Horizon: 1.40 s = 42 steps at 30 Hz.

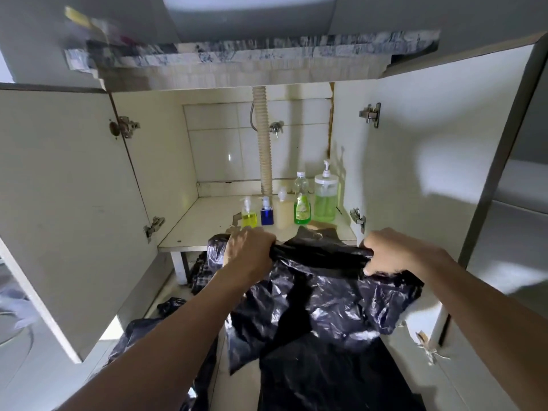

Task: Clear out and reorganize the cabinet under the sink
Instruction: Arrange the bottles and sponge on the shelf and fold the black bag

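A black plastic garbage bag (320,295) hangs stretched between my hands in front of the open under-sink cabinet (207,215). My left hand (249,247) grips its bunched top edge on the left, my right hand (391,250) grips the same edge on the right. Inside the cabinet, toward the right, stands a row of bottles: a yellow pump bottle (248,213), a small blue bottle (266,211), a cream bottle (284,210), a green dish-soap bottle (302,200) and a large green pump dispenser (325,194).
Both cabinet doors, left door (68,209) and right door (430,179), stand wide open. A ribbed drain hose (264,140) runs down the tiled back wall. More black plastic bags (166,324) lie on the floor below the cabinet. A brown scrap (321,225) lies by the bottles.
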Available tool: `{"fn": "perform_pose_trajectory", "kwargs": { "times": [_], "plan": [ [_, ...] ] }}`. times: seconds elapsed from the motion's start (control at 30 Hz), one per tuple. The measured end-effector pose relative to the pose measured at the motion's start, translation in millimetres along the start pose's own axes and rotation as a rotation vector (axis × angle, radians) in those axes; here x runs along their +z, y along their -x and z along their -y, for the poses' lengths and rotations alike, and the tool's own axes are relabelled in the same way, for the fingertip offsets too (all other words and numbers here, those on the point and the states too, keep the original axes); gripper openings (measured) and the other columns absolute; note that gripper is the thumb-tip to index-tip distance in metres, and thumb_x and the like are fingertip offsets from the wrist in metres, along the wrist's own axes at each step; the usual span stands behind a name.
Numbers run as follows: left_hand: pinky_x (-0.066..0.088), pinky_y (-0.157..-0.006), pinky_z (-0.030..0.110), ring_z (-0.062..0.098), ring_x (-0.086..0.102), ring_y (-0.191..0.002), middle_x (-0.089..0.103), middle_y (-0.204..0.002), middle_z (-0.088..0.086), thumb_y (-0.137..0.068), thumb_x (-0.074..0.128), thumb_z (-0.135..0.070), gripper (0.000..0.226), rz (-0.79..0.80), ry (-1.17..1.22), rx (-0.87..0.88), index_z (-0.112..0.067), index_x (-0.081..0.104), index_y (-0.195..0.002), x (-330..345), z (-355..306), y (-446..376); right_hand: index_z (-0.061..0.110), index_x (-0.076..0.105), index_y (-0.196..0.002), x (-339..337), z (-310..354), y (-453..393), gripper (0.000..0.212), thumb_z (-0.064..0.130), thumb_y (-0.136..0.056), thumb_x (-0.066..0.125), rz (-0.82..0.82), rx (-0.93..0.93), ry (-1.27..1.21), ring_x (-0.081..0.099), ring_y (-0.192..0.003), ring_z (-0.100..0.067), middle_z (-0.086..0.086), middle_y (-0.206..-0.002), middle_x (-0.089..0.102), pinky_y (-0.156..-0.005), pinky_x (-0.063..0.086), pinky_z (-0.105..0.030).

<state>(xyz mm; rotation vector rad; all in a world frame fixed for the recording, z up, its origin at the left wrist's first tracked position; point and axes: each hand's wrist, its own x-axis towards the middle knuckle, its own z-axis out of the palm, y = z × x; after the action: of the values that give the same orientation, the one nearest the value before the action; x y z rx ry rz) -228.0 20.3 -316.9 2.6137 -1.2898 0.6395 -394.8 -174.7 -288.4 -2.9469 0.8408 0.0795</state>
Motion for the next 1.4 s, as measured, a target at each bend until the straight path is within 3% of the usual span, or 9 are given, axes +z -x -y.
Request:
{"fn": "perform_pose_trajectory", "kwargs": {
  "times": [0.1,0.27,0.43,0.57,0.77,0.9,1.0,1.23,1.4],
  "plan": [
    [0.049,-0.089,0.036,0.021,0.060,-0.097,0.064,-0.098,-0.002,-0.073,0.069,-0.055,0.040,0.334,-0.114,0.008,-0.032,0.065,-0.106,10,7,3,0.007,0.064,-0.087,-8,-4,-2,0.024,0.031,-0.081,0.068,-0.103,-0.052,-0.079,0.058,-0.068,-0.020,-0.001,-0.069,0.056,-0.058,0.041,-0.025],
    [0.044,-0.099,0.044,0.020,0.059,-0.107,0.067,-0.109,-0.003,-0.071,0.077,-0.045,0.047,0.673,0.001,-0.027,-0.022,0.067,-0.111,16,17,11,0.005,0.067,-0.083,-7,-14,-5,0.019,0.024,-0.082,0.068,-0.177,-0.106,-0.090,0.060,-0.063,-0.020,-0.007,-0.070,0.063,-0.055,0.042,-0.027],
    [0.053,-0.084,0.040,0.021,0.063,-0.091,0.066,-0.096,0.002,-0.082,0.069,-0.022,0.012,0.330,0.224,0.002,-0.020,0.066,-0.094,9,27,13,0.013,0.063,-0.080,-14,-15,-1,0.019,0.027,-0.075,0.075,-0.164,-0.102,-0.152,0.058,-0.066,-0.020,-0.006,-0.076,0.061,-0.055,0.039,-0.027],
    [0.052,-0.084,0.044,0.027,0.062,-0.099,0.064,-0.113,0.005,-0.086,0.063,-0.018,0.036,0.110,0.247,-0.012,-0.026,0.050,-0.119,8,30,9,0.006,0.052,-0.067,-12,-14,0,0.045,0.045,-0.082,0.067,-0.131,-0.120,-0.125,0.046,-0.056,-0.020,-0.004,-0.062,0.050,-0.053,0.031,-0.029],
    [0.034,-0.108,0.044,0.032,0.037,-0.133,0.037,-0.149,0.009,-0.055,0.076,-0.066,0.109,0.798,0.810,-0.345,-0.024,0.031,-0.145,-1,39,10,0.004,0.061,-0.071,-13,-8,0,0.035,0.035,-0.088,0.062,-0.148,-0.186,-0.191,0.049,-0.059,-0.018,-0.007,-0.064,0.056,-0.052,0.032,-0.025],
    [0.041,-0.105,0.048,0.040,0.045,-0.127,0.045,-0.139,0.022,-0.063,0.067,-0.065,0.098,0.875,1.006,-0.745,-0.006,0.041,-0.136,3,51,20,0.021,0.067,-0.074,-16,-6,4,0.015,0.031,-0.085,0.067,-0.113,-0.232,-0.272,0.055,-0.062,-0.011,0.000,-0.071,0.064,-0.058,0.036,-0.023],
    [0.048,-0.089,0.041,0.031,0.061,-0.099,0.062,-0.104,0.016,-0.076,0.069,-0.041,0.045,0.986,1.243,-0.754,-0.007,0.057,-0.102,-6,40,22,0.030,0.057,-0.064,-19,-4,5,0.023,0.032,-0.082,0.071,-0.139,-0.244,-0.321,0.050,-0.053,-0.002,0.008,-0.062,0.056,-0.050,0.032,-0.014],
    [0.050,-0.067,0.031,0.027,0.063,-0.078,0.066,-0.091,0.017,-0.079,0.070,-0.002,0.013,0.281,1.260,-0.714,-0.003,0.063,-0.089,-4,31,7,0.023,0.056,-0.106,-2,-21,1,0.052,0.034,-0.063,0.081,0.148,-0.048,-0.244,0.062,-0.089,-0.016,0.001,-0.100,0.064,-0.080,0.051,-0.033],
    [0.053,-0.073,0.033,0.025,0.063,-0.079,0.069,-0.084,0.006,-0.082,0.068,-0.022,0.019,0.010,0.571,-0.435,-0.015,0.066,-0.099,18,47,7,0.009,0.058,-0.099,23,-18,-16,0.021,0.015,-0.081,0.064,0.137,0.079,0.088,0.059,-0.082,-0.023,-0.007,-0.096,0.062,-0.068,0.049,-0.029]
  ]
}}
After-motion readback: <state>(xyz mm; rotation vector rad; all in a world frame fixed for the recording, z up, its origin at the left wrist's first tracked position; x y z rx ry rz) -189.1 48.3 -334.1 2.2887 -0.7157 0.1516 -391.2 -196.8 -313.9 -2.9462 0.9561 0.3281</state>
